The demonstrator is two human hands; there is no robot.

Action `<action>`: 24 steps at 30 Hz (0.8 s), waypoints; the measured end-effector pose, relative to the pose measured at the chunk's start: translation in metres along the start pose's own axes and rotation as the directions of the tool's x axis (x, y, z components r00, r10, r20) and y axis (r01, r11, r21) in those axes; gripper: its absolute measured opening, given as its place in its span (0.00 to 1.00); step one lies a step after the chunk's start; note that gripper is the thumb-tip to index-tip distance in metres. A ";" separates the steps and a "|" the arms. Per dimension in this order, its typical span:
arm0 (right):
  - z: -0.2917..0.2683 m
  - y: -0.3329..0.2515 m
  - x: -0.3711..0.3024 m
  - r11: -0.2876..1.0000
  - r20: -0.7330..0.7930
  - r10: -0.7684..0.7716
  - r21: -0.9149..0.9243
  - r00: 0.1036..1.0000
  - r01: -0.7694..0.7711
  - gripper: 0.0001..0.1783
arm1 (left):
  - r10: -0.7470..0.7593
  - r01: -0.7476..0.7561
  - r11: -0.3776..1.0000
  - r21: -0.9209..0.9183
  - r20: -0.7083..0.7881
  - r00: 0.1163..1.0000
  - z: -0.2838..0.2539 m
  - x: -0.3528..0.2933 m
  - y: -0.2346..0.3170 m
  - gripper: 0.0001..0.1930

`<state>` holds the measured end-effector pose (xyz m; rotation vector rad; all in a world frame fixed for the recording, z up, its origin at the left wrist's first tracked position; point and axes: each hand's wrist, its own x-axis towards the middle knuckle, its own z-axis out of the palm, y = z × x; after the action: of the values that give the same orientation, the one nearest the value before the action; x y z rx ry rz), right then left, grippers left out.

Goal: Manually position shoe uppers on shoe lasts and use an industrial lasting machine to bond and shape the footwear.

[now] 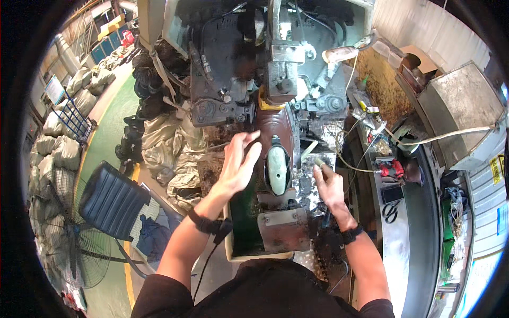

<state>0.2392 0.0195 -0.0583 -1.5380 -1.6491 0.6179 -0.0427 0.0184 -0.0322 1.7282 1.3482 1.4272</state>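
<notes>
A boot upper of dark brown leather [279, 121] sits in the middle of the machine, stretched over a pale green last [277, 170] that faces up toward me. The clamp head [281, 85] stands right at the upper's far end. Just left of the upper is my left hand [241, 161], open, thumb and fingers apart and holding nothing. To the right of the last, my right hand [330, 185] has its fingertips pressed together over the metal bed; a small pale green bit shows at them, too small to name. A pale green stick [309, 149] lies between that hand and the last.
Beige sacks [164, 143] and dark boots [148, 85] are heaped at left, behind a black chair [114, 200] and a fan [79, 249]. On the right bench lie a red power tool [392, 169], a phone [392, 194] and black scissors [391, 213]. A hose [440, 139] crosses above.
</notes>
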 end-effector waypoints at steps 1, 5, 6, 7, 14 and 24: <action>-0.005 -0.014 -0.004 0.999 0.067 0.029 0.034 0.997 -0.031 0.26 | 0.081 -0.086 0.991 -0.103 -0.051 0.995 -0.001 -0.010 -0.002 0.14; 0.007 -0.084 -0.021 0.972 0.356 -0.150 0.222 0.922 0.072 0.71 | -0.067 0.014 0.955 -0.296 -0.171 0.983 0.001 -0.038 -0.014 0.13; 0.015 -0.098 -0.023 0.950 0.325 -0.231 0.280 0.917 0.140 0.73 | -0.112 0.049 0.948 -0.313 -0.189 0.976 -0.001 -0.042 -0.019 0.13; 0.028 -0.110 -0.025 0.972 0.267 -0.227 0.126 0.937 0.199 0.74 | -0.154 0.077 0.942 -0.327 -0.216 0.964 -0.003 -0.046 -0.025 0.13; 0.068 -0.113 -0.031 0.972 0.083 -0.218 0.111 0.972 0.209 0.64 | -0.372 0.165 0.751 -0.640 -0.203 0.906 -0.022 -0.053 -0.059 0.19; -0.040 -0.102 -0.068 0.367 0.359 0.031 0.864 0.933 -0.345 0.46 | -0.683 0.348 0.191 -0.918 0.130 0.719 -0.012 -0.019 0.008 0.22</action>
<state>0.2079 -0.0687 0.0311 -0.7584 -0.9074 1.6386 -0.0500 -0.0038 -0.0294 0.2065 0.8015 1.5418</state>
